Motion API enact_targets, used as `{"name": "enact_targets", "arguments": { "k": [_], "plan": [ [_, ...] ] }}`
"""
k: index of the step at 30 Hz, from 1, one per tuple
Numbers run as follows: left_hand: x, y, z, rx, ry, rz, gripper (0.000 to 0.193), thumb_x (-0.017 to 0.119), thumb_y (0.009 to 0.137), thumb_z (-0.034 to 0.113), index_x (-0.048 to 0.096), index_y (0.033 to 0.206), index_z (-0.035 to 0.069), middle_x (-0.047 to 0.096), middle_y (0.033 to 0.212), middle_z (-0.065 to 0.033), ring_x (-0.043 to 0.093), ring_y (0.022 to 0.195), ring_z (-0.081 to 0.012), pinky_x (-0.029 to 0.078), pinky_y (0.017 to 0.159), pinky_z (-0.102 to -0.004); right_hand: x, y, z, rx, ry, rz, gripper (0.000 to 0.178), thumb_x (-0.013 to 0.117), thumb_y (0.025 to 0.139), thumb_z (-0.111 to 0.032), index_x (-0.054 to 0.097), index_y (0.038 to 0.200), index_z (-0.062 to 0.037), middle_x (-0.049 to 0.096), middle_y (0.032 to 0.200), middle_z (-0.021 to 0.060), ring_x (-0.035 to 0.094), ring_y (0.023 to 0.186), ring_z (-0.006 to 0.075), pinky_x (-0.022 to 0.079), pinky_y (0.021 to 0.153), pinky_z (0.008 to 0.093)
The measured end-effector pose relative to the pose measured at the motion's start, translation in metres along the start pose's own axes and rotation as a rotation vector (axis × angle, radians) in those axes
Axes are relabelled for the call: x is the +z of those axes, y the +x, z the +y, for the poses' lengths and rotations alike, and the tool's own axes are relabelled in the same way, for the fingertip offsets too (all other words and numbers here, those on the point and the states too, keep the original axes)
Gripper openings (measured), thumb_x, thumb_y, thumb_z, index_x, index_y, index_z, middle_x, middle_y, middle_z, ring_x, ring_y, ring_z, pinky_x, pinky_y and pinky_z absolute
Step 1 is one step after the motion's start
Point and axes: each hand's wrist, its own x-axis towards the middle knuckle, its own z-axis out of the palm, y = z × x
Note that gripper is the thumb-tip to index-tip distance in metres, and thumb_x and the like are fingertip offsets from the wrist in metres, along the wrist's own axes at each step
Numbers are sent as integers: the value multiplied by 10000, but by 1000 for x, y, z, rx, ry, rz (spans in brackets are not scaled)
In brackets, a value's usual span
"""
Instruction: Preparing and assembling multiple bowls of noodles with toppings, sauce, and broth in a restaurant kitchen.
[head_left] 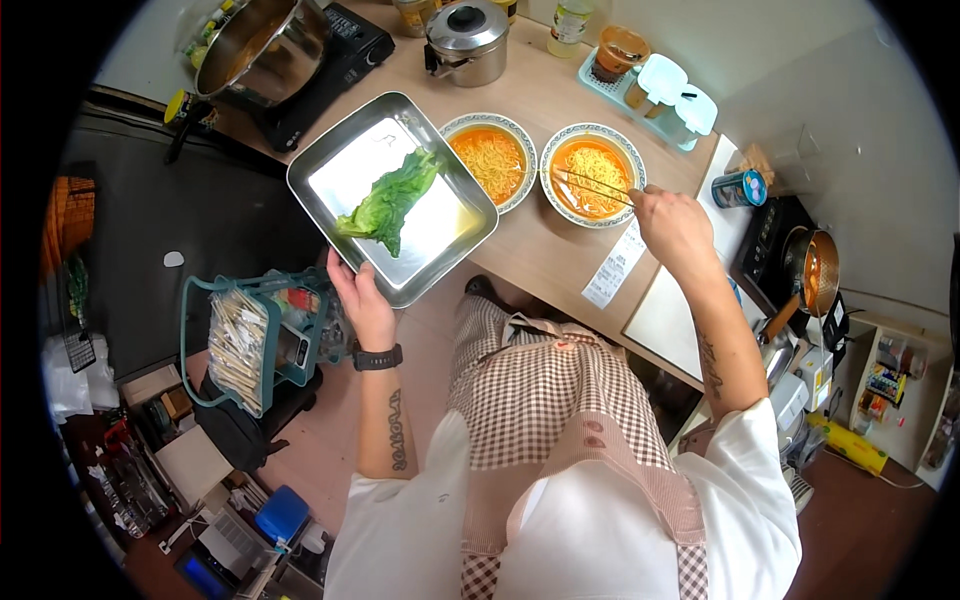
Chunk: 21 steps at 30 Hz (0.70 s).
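My left hand (362, 300) grips the near edge of a rectangular metal tray (330, 180), holding it tilted beside the counter. Green lettuce leaves (395, 200) lie in the tray, with a little yellowish liquid near its right side. In my right hand (672, 225) is a pair of thin chopsticks (600, 186). Their tips reach into the right patterned bowl (640, 165), over noodles (590, 165) in orange-red broth. Partly behind the tray's right edge stands a second patterned bowl (527, 140) of noodles in similar broth.
A paper receipt (613, 265) lies near the counter edge. Behind the bowls are a lidded pot (467, 45) and a blue tray of condiment tubs (655, 90). A large steel pot (262, 55) sits on a black burner at the left; a pan (820, 270) is at the right.
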Motion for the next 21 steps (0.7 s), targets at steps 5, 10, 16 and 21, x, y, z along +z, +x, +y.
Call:
{"name": "enact_targets", "arguments": {
  "k": [5, 10, 16, 21],
  "plan": [
    [2, 2, 2, -28, -17, -1, 511, 457, 984, 93, 328, 1473, 17, 474, 1385, -148, 467, 1241, -208, 321, 1089, -321, 9, 7, 3, -52, -36, 62, 161, 516, 878, -86, 672, 901, -57, 682, 894, 124, 696, 812, 315, 553, 708, 428],
    [-2, 4, 0, -22, -7, -3, 511, 456, 985, 93, 327, 1474, 18, 468, 1391, -150, 463, 1249, -212, 319, 1090, -322, -3, 4, 2, -80, -59, 69, 162, 516, 876, -85, 668, 928, -65, 681, 904, 110, 694, 810, 307, 550, 703, 426],
    [-6, 6, 0, -21, -16, 4, 510, 453, 989, 96, 323, 1475, 18, 459, 1402, -153, 456, 1261, -216, 313, 1095, -322, -37, 7, -21, -118, -35, 164, 205, 518, 875, -78, 672, 1011, -83, 693, 921, 98, 697, 812, 303, 551, 701, 418],
    [-8, 10, 0, -3, -4, 24, 519, 435, 969, 48, 299, 1466, -11, 479, 1378, -185, 491, 1219, -228, 357, 1067, -335, -7, 40, -46, -128, -34, 109, 178, 540, 854, -97, 700, 922, -62, 704, 914, 119, 708, 799, 306, 564, 664, 413]
  ]
}}
